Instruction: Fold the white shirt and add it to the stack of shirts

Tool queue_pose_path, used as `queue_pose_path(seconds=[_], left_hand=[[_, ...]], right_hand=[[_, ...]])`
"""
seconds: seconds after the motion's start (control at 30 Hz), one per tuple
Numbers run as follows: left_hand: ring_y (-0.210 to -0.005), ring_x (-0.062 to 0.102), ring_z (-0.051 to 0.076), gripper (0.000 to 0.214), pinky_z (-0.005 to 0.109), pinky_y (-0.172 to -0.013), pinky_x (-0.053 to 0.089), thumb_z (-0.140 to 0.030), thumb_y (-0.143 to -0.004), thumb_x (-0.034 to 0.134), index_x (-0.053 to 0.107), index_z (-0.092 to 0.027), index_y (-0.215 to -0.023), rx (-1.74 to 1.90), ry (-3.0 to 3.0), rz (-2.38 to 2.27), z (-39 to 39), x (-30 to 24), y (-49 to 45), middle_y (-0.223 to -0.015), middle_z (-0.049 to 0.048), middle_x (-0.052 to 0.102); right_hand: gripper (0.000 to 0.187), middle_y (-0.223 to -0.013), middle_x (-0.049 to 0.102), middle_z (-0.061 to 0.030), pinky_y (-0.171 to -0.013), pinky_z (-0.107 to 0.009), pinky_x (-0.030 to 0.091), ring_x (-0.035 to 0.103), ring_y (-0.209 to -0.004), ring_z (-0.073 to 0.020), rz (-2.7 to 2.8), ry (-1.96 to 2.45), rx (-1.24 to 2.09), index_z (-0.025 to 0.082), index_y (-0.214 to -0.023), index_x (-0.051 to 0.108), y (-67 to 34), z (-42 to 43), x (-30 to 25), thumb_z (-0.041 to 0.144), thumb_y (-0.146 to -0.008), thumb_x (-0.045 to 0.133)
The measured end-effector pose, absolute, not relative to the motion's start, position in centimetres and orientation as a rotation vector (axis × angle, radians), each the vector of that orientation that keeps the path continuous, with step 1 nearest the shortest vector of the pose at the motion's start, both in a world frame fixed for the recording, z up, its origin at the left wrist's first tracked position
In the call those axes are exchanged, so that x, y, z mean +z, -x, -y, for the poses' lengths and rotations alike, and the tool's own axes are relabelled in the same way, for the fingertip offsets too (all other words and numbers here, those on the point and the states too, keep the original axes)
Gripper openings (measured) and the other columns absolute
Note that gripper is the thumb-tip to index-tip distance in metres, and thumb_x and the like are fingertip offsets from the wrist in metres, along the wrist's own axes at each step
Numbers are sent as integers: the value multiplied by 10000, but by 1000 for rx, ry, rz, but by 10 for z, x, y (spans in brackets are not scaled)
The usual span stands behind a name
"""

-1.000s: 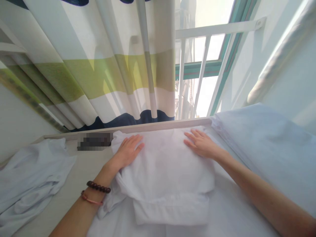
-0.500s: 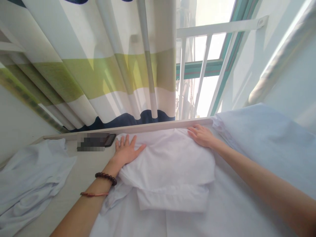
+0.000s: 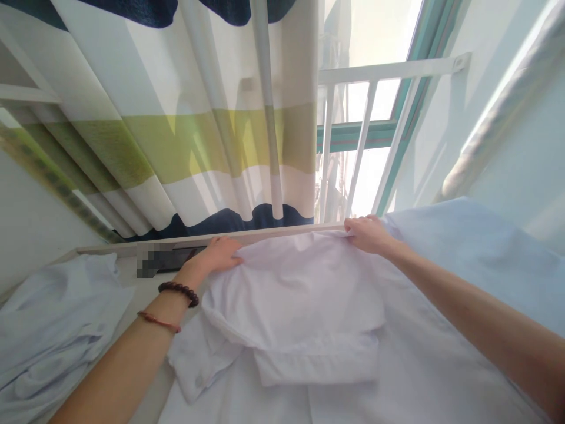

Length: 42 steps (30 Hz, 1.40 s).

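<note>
A white shirt (image 3: 291,294) lies partly folded in front of me, with a buttoned cuff sticking out at its lower left and a folded band along its near side. My left hand (image 3: 220,254) pinches the shirt's far left edge between thumb and curled fingers. At the far right corner, my right hand (image 3: 368,234) is closed on the fabric, its fingertips partly hidden. The far edge is drawn taut and slightly raised between both hands. On my left wrist are a dark bead bracelet (image 3: 179,290) and a thin reddish bangle (image 3: 159,321).
A dark phone-like object (image 3: 176,259), partly blurred out, lies just beyond my left hand. Another crumpled white garment (image 3: 53,318) is at the left, and white cloth (image 3: 477,259) spreads at the right. A raised board edge, striped curtain (image 3: 220,141) and white railing (image 3: 392,70) bound the far side.
Both hands have gone from lying flat on the shirt to gripping its far edge. That edge has lifted a little, and the cuff at the left has spread outward.
</note>
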<state>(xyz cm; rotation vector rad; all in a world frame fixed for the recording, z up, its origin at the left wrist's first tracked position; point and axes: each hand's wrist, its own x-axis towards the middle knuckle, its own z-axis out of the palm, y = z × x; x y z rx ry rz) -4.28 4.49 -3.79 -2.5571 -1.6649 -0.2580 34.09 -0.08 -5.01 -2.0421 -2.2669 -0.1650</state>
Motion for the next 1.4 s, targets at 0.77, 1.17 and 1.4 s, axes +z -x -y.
queue_pose_path(seconds=[0.77, 1.17, 1.4], left_hand=[[-1311, 438, 245, 632, 390, -1126, 317, -109, -695, 501, 545, -251, -1309, -49, 3110, 1387, 8, -63, 56, -1425, 54, 479], [-847, 597, 195, 446, 266, -764, 487, -475, -869, 434, 616, -137, -1096, -1078, 2684, 1828, -5, 6, 38, -941, 45, 687], [-848, 629, 193, 453, 239, -731, 509, -524, -865, 452, 638, -205, -1128, -861, 2861, 1797, 7, 18, 45, -966, 17, 698]], right_hand=[[797, -1503, 403, -62, -1073, -445, 355, 386, -1365, -271, 2575, 1843, 196, 259, -1393, 473, -331, 71, -69, -30, -650, 471], [203, -804, 707, -33, -650, -301, 486, 651, -753, -198, 1565, 1485, 188, 210, -909, 690, -333, 60, 4, 321, -849, 530], [245, -888, 734, -43, -734, -346, 521, 671, -849, -231, 1667, 1507, 238, 224, -916, 732, -346, 76, 16, 376, -819, 566]])
